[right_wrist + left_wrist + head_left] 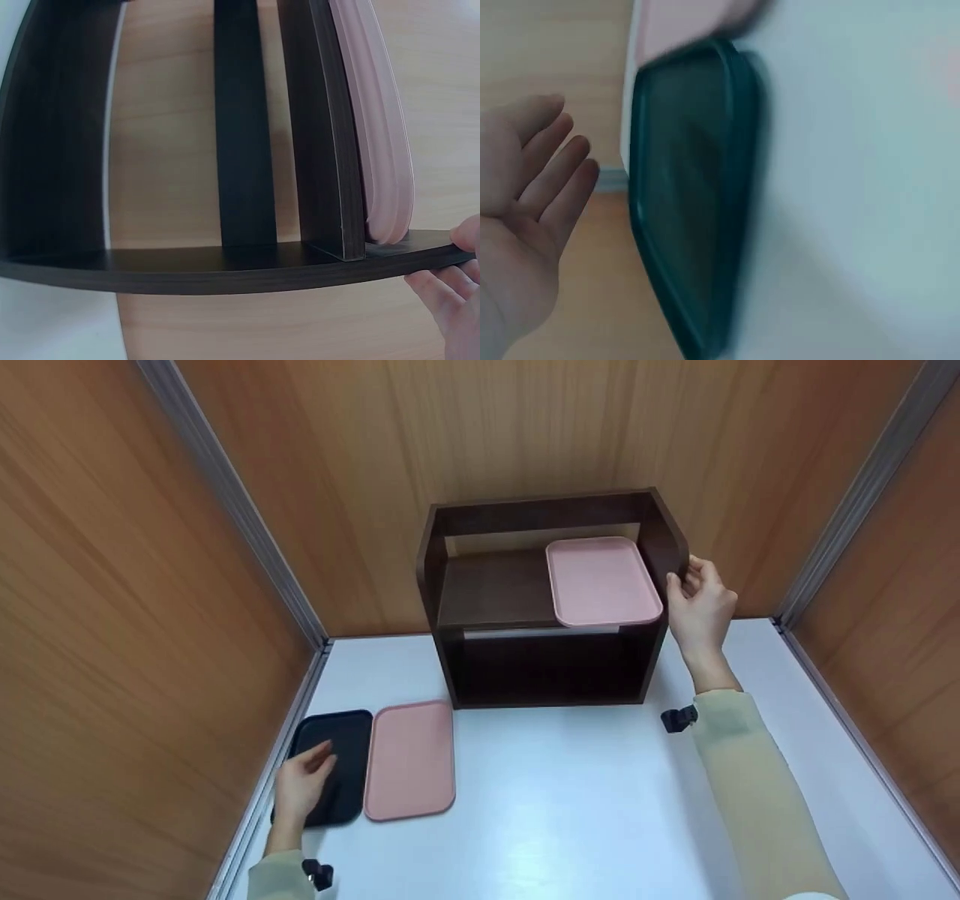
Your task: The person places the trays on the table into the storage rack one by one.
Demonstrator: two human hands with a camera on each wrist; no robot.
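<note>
Here, right hand (699, 604) grips shelf (547, 600) side panel, likely steadying it; pink tray (602, 581) on upper board just beside fingers. Left hand (300, 787), fingers relaxed, holds nothing, over black tray (341, 750) on desk (570, 802); second pink tray (410, 760) beside.

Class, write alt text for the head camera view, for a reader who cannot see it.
A person's right hand grips the right side panel of a dark wooden shelf holding a pink tray on its upper level. The left hand rests open over a black tray, beside a second pink tray on the white table.
</note>
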